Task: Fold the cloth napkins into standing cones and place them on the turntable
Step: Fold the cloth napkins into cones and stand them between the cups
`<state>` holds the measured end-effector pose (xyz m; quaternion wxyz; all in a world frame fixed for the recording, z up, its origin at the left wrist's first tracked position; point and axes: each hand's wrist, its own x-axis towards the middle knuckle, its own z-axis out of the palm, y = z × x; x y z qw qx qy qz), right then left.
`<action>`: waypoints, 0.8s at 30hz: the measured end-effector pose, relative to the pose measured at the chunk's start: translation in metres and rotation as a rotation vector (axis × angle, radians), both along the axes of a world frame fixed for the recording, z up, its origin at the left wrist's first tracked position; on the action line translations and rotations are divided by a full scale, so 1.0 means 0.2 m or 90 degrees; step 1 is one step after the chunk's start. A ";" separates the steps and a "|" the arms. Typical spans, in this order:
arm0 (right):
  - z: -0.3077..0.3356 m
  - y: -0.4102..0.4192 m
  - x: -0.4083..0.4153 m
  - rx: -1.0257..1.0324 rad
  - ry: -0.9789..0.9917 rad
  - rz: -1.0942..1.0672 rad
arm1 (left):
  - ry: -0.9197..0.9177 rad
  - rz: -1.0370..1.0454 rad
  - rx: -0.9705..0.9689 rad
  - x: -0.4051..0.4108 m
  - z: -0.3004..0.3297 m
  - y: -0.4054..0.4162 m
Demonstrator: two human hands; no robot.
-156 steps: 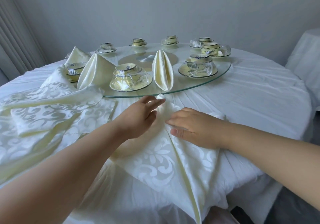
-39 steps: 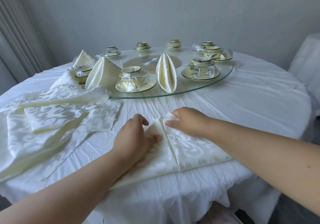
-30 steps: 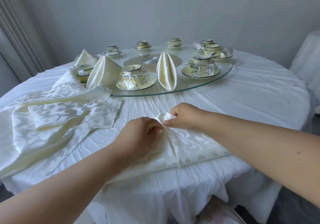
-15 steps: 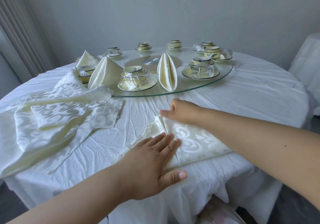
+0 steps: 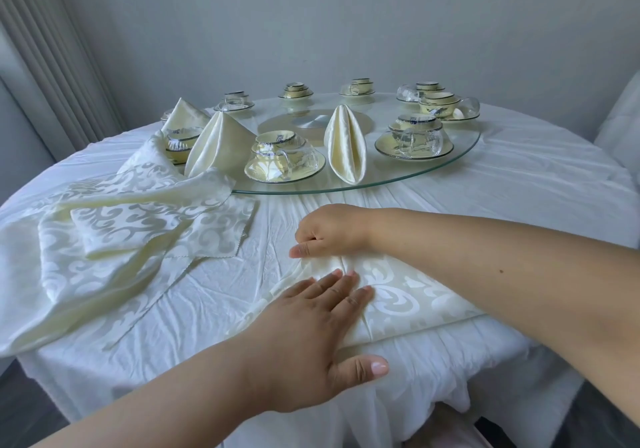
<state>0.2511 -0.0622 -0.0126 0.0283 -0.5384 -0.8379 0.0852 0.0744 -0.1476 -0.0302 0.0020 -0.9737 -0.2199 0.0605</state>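
Pressing flat on the folded napkin (image 5: 398, 295) at lower centre of the frame, the left hand (image 5: 311, 337) is seen with fingers straight and spread, thumb out over the near edge of the worktop (image 5: 519, 184). A second earlier that hand was curled at the napkin's far tip beside the right hand; it has since been drawn back toward the near edge and laid open on the cloth. The right hand (image 5: 330, 231), just above it in the frame, has been kept at the far tip, fingers curled and pinching the point of the fabric.

The napkin itself has been reduced from a long hanging triangle, as seen five seconds ago, to a compact folded wedge lying on the worktop's near edge, well short of the glass turntable (image 5: 460, 157).

The change is judged to mark the crease being smoothed and set before the cloth is rolled or stood up; the cone has not yet been formed. Three finished cones (image 5: 346, 146) are already stood on the turntable among the cups and saucers (image 5: 284, 163), at centre and centre left. A loose pile of unfolded napkins (image 5: 121, 233) is left at the left of the frame, so much of the task is judged to remain.
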 end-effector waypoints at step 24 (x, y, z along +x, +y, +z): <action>-0.03 -0.02 0.02 0.026 -0.011 -0.024 | 0.000 -0.014 -0.004 -0.01 -0.01 0.02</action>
